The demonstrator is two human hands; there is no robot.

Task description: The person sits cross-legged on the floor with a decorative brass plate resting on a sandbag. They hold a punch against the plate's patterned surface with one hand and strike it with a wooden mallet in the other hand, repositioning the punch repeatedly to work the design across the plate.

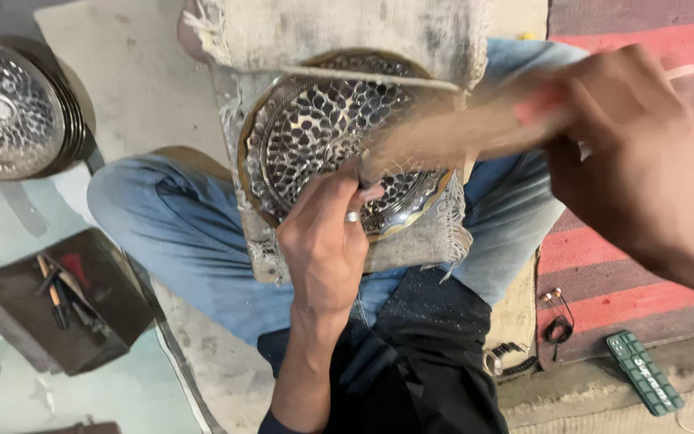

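A round silver metal plate with a pattern of small shiny scales and a gold rim (323,128) lies on a rough grey cloth pad (411,241). The pad rests on the person's lap, over legs in blue jeans (178,241). Another piece of the same grey cloth (339,28) covers the far edge of the plate.

The left hand (327,237) sits on the near side of the plate. It wears a silver ring (352,215). Its fingers are curled and pinched together around a small thin tool that points down at the plate. The tool is mostly hidden by the fingers, so its shape cannot be told.

The right hand (636,161) is up in the air, to the right of the plate. It is closed around the handle of a long wooden hammer-like stick (451,133). The stick is very blurred. Its far end is right above the left hand's fingers.

On the floor to the left is a stack of more round silver patterned plates (10,108). Near it lies a dark flat tray (58,305) holding a few thin tools (56,293). On the right are a red and grey striped mat (628,273) and a green flat box (644,371).
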